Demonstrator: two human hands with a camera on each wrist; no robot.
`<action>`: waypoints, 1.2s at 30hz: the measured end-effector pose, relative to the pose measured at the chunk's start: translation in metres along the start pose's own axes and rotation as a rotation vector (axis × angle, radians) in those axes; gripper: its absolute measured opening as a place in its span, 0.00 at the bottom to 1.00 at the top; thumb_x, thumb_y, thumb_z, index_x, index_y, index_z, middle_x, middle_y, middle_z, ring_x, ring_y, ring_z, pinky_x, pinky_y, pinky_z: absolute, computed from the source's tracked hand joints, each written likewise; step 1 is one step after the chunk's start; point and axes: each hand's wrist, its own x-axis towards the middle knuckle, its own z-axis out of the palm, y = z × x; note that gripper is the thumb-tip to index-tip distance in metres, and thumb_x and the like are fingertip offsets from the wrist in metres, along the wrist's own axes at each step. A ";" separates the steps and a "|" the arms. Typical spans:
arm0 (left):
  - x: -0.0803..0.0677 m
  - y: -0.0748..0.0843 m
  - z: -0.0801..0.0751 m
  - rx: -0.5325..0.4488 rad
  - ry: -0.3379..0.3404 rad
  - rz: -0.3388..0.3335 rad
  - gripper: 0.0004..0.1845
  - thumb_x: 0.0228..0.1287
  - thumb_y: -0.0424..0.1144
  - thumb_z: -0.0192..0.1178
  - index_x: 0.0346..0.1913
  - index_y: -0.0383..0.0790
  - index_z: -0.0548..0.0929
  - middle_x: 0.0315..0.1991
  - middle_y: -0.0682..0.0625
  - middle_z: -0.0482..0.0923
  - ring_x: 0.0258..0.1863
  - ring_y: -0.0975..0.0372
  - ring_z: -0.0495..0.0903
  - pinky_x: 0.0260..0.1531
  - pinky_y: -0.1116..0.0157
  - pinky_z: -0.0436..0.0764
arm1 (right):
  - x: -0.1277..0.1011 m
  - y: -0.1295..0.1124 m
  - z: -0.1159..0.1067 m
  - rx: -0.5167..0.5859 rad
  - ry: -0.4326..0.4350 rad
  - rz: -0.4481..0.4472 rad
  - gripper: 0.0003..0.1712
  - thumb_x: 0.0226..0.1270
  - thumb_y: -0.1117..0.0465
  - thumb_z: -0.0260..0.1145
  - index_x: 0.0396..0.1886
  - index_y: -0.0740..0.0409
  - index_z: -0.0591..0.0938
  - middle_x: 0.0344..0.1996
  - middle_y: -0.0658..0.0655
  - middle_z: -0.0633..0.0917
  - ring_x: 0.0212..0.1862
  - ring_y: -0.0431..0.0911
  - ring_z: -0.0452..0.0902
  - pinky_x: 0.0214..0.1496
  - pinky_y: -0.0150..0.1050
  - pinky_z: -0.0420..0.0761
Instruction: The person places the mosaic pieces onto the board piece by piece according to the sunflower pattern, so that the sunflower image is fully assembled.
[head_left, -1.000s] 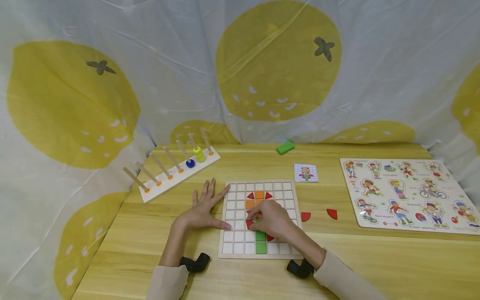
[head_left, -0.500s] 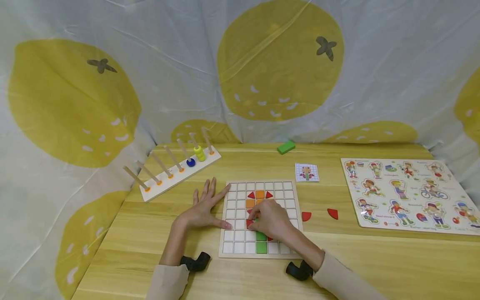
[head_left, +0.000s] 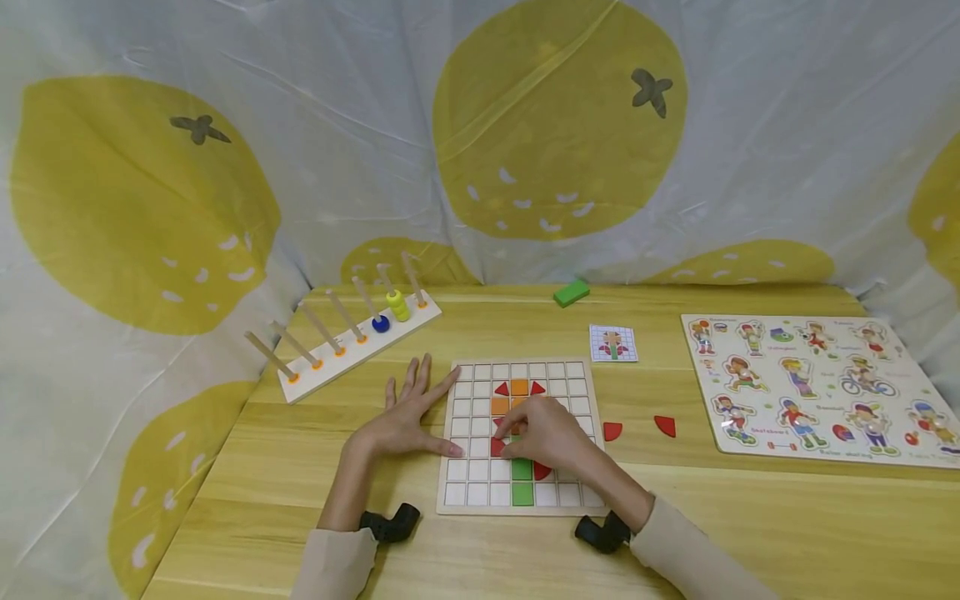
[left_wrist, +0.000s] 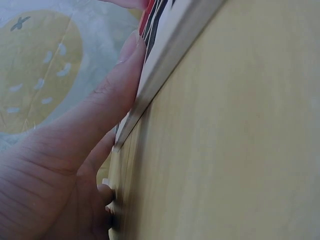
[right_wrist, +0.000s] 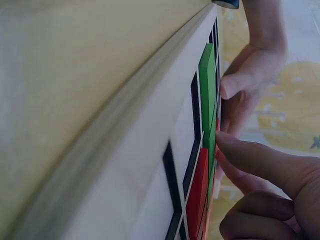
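Observation:
A square wooden grid board lies in front of me with orange, green and red tiles on it. My left hand is spread along its left side, the thumb resting on the edge and the index fingertip at the far left corner. With thumb and index finger, my right hand pinches a red tile left of the green column; its shape is partly covered. In the right wrist view, the fingertips sit just beyond the green tiles. A red quarter-circle tile shows under the right wrist.
Two red quarter-circle tiles lie right of the board. A pattern card and a green block are behind it. A peg stand with blue and yellow beads stands back left. A sports picture puzzle lies far right.
My right hand has shifted very slightly, uncovering more of the red quarter-circle tile near its wrist. The left hand stays in place on the board's edge.

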 end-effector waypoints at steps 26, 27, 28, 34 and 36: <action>-0.001 0.000 0.000 0.000 0.005 0.009 0.64 0.40 0.65 0.73 0.77 0.62 0.43 0.77 0.41 0.18 0.76 0.45 0.19 0.67 0.35 0.22 | -0.038 0.056 -0.082 0.021 0.140 0.120 0.08 0.58 0.56 0.72 0.37 0.49 0.88 0.12 0.47 0.63 0.16 0.40 0.55 0.17 0.31 0.58; -0.001 0.000 0.000 -0.001 0.006 0.009 0.64 0.40 0.65 0.73 0.77 0.62 0.43 0.77 0.41 0.19 0.76 0.45 0.19 0.67 0.35 0.21 | -0.042 0.062 -0.088 0.015 0.141 0.129 0.08 0.57 0.57 0.73 0.37 0.50 0.88 0.12 0.47 0.62 0.16 0.40 0.55 0.17 0.31 0.58; -0.001 0.000 0.000 -0.002 0.005 0.008 0.64 0.40 0.65 0.73 0.77 0.62 0.43 0.77 0.41 0.18 0.76 0.45 0.19 0.67 0.35 0.22 | -0.045 0.068 -0.093 0.012 0.136 0.136 0.08 0.57 0.58 0.73 0.37 0.51 0.88 0.12 0.47 0.61 0.16 0.39 0.54 0.17 0.31 0.58; -0.001 -0.001 0.000 -0.003 0.011 0.015 0.63 0.41 0.64 0.73 0.77 0.61 0.44 0.77 0.40 0.19 0.76 0.44 0.19 0.67 0.34 0.22 | -0.054 0.087 -0.106 0.014 0.049 0.151 0.13 0.50 0.61 0.76 0.38 0.55 0.87 0.12 0.46 0.59 0.17 0.38 0.52 0.19 0.30 0.58; -0.001 0.000 -0.001 -0.002 0.009 0.016 0.63 0.41 0.64 0.73 0.77 0.61 0.44 0.77 0.40 0.19 0.76 0.44 0.19 0.67 0.35 0.22 | -0.053 0.090 -0.104 0.025 0.016 0.147 0.14 0.49 0.61 0.77 0.37 0.55 0.87 0.11 0.46 0.60 0.17 0.38 0.53 0.19 0.30 0.58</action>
